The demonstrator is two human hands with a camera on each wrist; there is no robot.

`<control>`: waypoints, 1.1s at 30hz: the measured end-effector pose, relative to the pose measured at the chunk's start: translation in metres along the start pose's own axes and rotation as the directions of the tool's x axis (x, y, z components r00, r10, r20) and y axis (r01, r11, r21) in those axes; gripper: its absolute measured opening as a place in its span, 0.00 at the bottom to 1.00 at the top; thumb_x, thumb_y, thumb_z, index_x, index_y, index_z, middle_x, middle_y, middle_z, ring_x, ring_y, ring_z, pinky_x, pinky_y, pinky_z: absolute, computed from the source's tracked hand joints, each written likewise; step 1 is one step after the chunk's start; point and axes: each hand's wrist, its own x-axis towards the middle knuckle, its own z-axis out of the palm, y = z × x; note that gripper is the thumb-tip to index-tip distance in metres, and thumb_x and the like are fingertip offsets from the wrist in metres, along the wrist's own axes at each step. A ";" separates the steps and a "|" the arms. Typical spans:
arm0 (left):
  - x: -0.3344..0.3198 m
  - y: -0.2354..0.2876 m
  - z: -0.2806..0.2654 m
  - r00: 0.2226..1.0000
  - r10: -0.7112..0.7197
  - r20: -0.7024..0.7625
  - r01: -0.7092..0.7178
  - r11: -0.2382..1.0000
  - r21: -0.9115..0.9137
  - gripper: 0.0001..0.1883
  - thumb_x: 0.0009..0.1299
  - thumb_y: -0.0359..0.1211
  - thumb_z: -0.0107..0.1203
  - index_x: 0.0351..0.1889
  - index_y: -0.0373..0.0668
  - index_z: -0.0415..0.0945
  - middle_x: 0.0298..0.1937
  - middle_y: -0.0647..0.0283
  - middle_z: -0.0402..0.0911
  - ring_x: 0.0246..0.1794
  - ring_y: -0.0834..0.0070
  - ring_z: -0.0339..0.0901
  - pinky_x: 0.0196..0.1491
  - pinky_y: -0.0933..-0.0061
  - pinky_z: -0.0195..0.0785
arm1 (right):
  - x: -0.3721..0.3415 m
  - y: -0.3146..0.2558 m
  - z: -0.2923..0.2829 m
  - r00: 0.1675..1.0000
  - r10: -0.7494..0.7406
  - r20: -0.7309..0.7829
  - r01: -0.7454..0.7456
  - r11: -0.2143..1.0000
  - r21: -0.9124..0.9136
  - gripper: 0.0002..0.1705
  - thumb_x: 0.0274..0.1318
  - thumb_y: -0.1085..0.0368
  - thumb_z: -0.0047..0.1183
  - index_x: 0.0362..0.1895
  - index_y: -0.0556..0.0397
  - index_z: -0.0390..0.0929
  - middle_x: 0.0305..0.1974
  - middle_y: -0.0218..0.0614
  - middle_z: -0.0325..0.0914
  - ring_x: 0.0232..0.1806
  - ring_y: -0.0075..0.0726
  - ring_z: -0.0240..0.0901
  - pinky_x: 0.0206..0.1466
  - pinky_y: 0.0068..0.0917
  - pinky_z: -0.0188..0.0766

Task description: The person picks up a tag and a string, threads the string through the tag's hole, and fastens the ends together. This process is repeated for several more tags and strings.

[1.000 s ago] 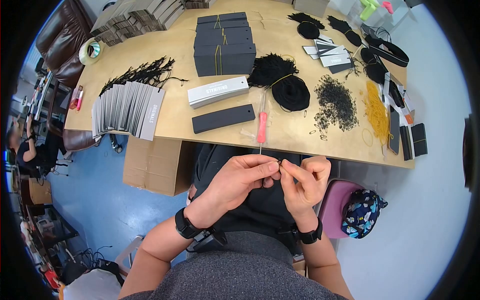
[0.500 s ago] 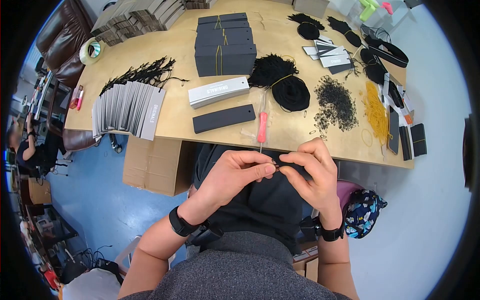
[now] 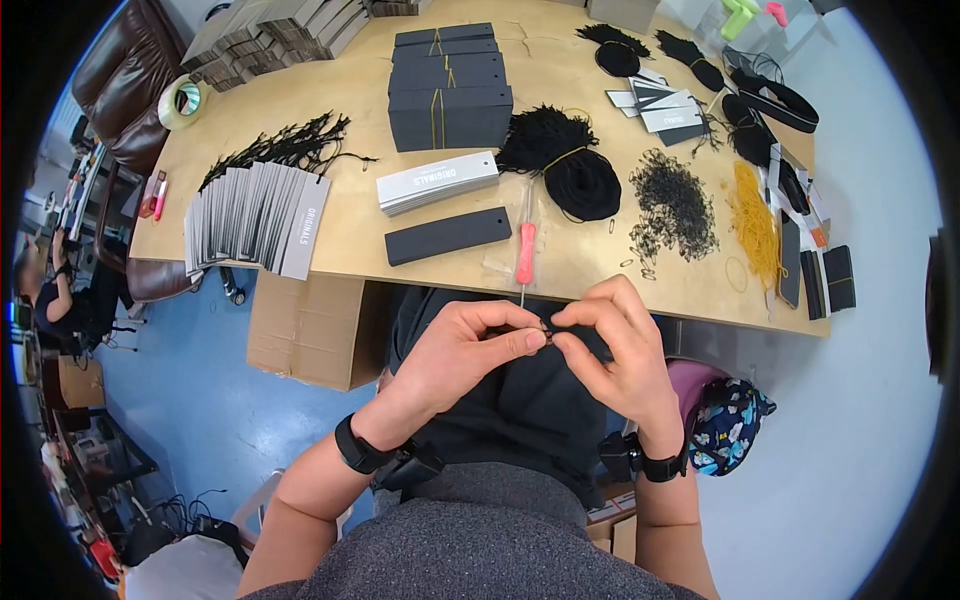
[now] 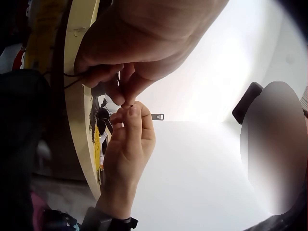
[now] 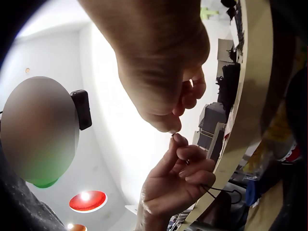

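Fingertips of the left hand (image 3: 450,352) pinch a small dark piece (image 3: 547,335), black cord (image 5: 222,189) trailing from that hand; the right hand (image 3: 622,350) curves close, its grip unclear. Red-handled tool (image 3: 525,255): twelve o'clock; black loops (image 3: 672,210): between one and two.

Location recorded as a workroom or small workshop, set up for handwork in batches. A wooden table (image 3: 345,105) is covered with repeated stock: banded stacks of dark cards (image 3: 450,120), fanned printed tags (image 3: 255,220), bundled black cords (image 3: 582,185), a heap of small dark loops (image 3: 672,205) and yellow bands (image 3: 752,215). A tape roll (image 3: 181,102) is noted at the edge, a cardboard box (image 3: 300,330) underneath. Beyond the blue floor (image 3: 205,360), a second person (image 3: 60,295) is seen at the left — cluttered surfaces nearby.
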 end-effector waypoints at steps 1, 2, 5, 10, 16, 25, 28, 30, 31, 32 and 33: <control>0.000 0.002 0.001 1.000 -0.019 -0.008 0.019 1.000 0.017 0.06 0.71 0.27 0.61 0.43 0.34 0.83 0.38 0.67 0.83 0.41 0.82 0.77 0.49 0.79 0.72 | -0.001 0.002 0.001 1.000 -0.024 0.020 0.024 1.000 -0.016 0.11 0.46 0.74 0.64 0.35 0.55 0.77 0.34 0.38 0.70 0.35 0.44 0.71 0.37 0.36 0.70; 0.000 0.001 0.001 1.000 -0.019 -0.008 0.019 1.000 0.017 0.06 0.71 0.27 0.61 0.43 0.34 0.83 0.38 0.67 0.83 0.41 0.82 0.77 0.49 0.79 0.72 | -0.001 0.003 0.001 1.000 -0.023 0.020 0.024 1.000 -0.016 0.11 0.46 0.74 0.64 0.35 0.55 0.77 0.34 0.38 0.70 0.35 0.44 0.71 0.37 0.36 0.70; -0.001 0.000 0.000 1.000 -0.018 0.002 0.018 1.000 -0.009 0.07 0.72 0.28 0.61 0.45 0.35 0.82 0.39 0.67 0.83 0.40 0.83 0.77 0.46 0.81 0.71 | 0.000 0.003 0.002 0.999 -0.031 0.024 0.032 0.999 -0.012 0.11 0.43 0.75 0.65 0.34 0.55 0.77 0.33 0.38 0.69 0.35 0.43 0.71 0.37 0.35 0.69; -0.004 -0.010 -0.009 0.996 -0.090 0.026 0.093 0.977 -0.193 0.11 0.73 0.33 0.60 0.49 0.39 0.80 0.38 0.69 0.81 0.38 0.86 0.74 0.37 0.83 0.64 | 0.006 0.005 0.005 0.988 -0.085 -0.130 0.065 0.986 -0.154 0.12 0.42 0.75 0.65 0.32 0.55 0.76 0.32 0.38 0.69 0.34 0.45 0.70 0.37 0.37 0.68; -0.004 -0.010 -0.005 0.994 -0.111 -0.025 0.074 0.797 -0.600 0.08 0.73 0.30 0.60 0.46 0.38 0.83 0.40 0.68 0.83 0.36 0.86 0.74 0.36 0.83 0.64 | 0.007 0.008 0.019 0.972 -0.208 -0.110 0.155 0.919 -0.363 0.12 0.40 0.74 0.65 0.30 0.53 0.75 0.31 0.36 0.68 0.32 0.44 0.69 0.35 0.36 0.66; -0.004 -0.008 0.007 0.745 0.664 0.056 -0.437 0.423 0.794 0.08 0.63 0.22 0.64 0.40 0.37 0.85 0.36 0.62 0.81 0.36 0.76 0.79 0.39 0.77 0.72 | -0.004 -0.005 0.019 1.000 0.018 -0.022 -0.020 0.994 -0.108 0.09 0.46 0.72 0.64 0.31 0.54 0.75 0.30 0.35 0.69 0.33 0.43 0.70 0.37 0.35 0.68; -0.002 -0.006 0.006 0.709 0.695 0.118 -0.485 0.360 0.797 0.06 0.62 0.21 0.64 0.38 0.37 0.84 0.36 0.61 0.80 0.35 0.73 0.79 0.39 0.75 0.72 | -0.005 -0.010 0.015 0.937 0.335 0.097 -0.346 0.926 0.147 0.09 0.50 0.71 0.64 0.34 0.56 0.76 0.32 0.36 0.70 0.35 0.42 0.71 0.39 0.33 0.69; -0.002 0.003 0.006 0.776 0.627 0.066 -0.463 0.496 0.735 0.06 0.64 0.22 0.64 0.38 0.36 0.83 0.36 0.62 0.81 0.35 0.74 0.79 0.39 0.75 0.72 | -0.004 -0.011 0.012 0.948 0.311 0.063 -0.317 0.929 0.191 0.09 0.54 0.70 0.64 0.36 0.57 0.77 0.34 0.37 0.71 0.37 0.41 0.72 0.40 0.31 0.70; -0.003 0.007 0.005 0.837 0.546 0.026 -0.424 0.620 0.660 0.06 0.65 0.23 0.63 0.39 0.35 0.82 0.36 0.63 0.81 0.34 0.74 0.79 0.40 0.75 0.73 | -0.002 -0.013 0.011 0.948 0.311 0.063 -0.317 0.929 0.192 0.09 0.54 0.70 0.64 0.36 0.57 0.77 0.34 0.37 0.71 0.37 0.41 0.72 0.40 0.31 0.70; -0.002 0.006 0.002 0.838 0.546 0.025 -0.424 0.620 0.661 0.06 0.65 0.23 0.63 0.39 0.35 0.82 0.36 0.63 0.81 0.34 0.74 0.79 0.40 0.75 0.73 | 0.001 -0.014 0.011 0.970 0.242 0.031 -0.243 0.955 0.167 0.10 0.53 0.69 0.64 0.37 0.57 0.77 0.35 0.37 0.71 0.38 0.42 0.72 0.40 0.33 0.70; -0.001 0.003 0.000 0.903 0.429 -0.001 -0.371 0.781 0.503 0.06 0.67 0.24 0.62 0.40 0.34 0.82 0.36 0.65 0.82 0.35 0.76 0.79 0.41 0.75 0.73 | 0.002 -0.015 0.011 0.985 0.171 -0.002 -0.169 0.976 0.141 0.11 0.53 0.68 0.65 0.37 0.57 0.77 0.36 0.38 0.71 0.39 0.43 0.73 0.40 0.34 0.71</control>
